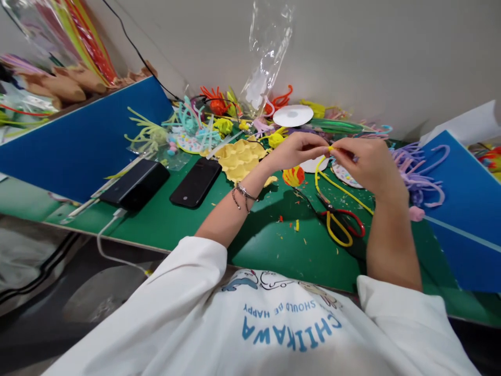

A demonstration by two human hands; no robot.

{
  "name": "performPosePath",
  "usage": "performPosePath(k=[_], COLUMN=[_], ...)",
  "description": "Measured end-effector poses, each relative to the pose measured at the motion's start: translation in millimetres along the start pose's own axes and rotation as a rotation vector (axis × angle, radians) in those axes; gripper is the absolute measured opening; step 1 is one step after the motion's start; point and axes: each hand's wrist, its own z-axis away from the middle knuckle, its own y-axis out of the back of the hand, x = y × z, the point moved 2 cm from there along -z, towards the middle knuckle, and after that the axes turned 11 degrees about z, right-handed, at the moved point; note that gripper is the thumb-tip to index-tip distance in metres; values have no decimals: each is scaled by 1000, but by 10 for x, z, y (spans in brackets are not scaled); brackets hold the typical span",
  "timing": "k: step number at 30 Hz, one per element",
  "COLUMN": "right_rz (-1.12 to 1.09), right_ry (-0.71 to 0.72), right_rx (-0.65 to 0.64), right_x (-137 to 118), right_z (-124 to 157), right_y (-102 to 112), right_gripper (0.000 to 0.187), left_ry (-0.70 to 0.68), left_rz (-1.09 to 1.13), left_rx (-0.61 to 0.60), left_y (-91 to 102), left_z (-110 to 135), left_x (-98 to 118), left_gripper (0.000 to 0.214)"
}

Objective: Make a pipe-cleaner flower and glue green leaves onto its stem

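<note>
Chenille stem (pixel 317 175), yellow: my left hand (pixel 309 147) and right hand (pixel 362 161) pinch it together, probably for precision; scissors (pixel 331 209) lie below them.

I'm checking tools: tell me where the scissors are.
In the head view, the scissors lie on the green tabletop right of centre, lower in the picture than the right hand and just left of the right forearm.

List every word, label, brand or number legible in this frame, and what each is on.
"CHIIKAWA": blue letters on the white shirt, upside down in this view.
"SHOULD BE HAPPY": smaller, same shirt, also upside down; anything before "SHOULD" is unclear.
Black phone: pale mark, too small to read.
</note>
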Motion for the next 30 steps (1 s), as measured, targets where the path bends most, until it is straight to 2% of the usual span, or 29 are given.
performPosePath(k=[4,7,11,15,19,23,26,30], right_rz=[-347,-586,-643,-614,-412,-138,-22,3], right_ry=[-65,-94,-129,-145,-123,-39,-38,-39], right_rx=[-257,-398,-328,-241,-146,-61,-27,-5], right_x=[92,168,204,139,45,-48,-89,-96], right_z=[-7,-5,-13,-20,-42,-75,-71,-43], right_y=[-122,-224,-263,-228,-194,-178,-156,-112], right_gripper=[34,41,33,28,26,27,25,29], left_ry=[-200,-252,-223,-17,192,346,339,243], left_rz=[-257,-397,-359,-100,262,594,643,526], left_rx=[-23,-49,-41,-11,6,132,147,13], left_y=[-4,-22,-32,-19,-43,-81,-72,4], left_z=[4,19,22,1,-8,8,50,138], left_x=[-24,-10,13,-5,-37,-76,-69,-1], left_gripper=[30,32,30,26,20,24,23,21])
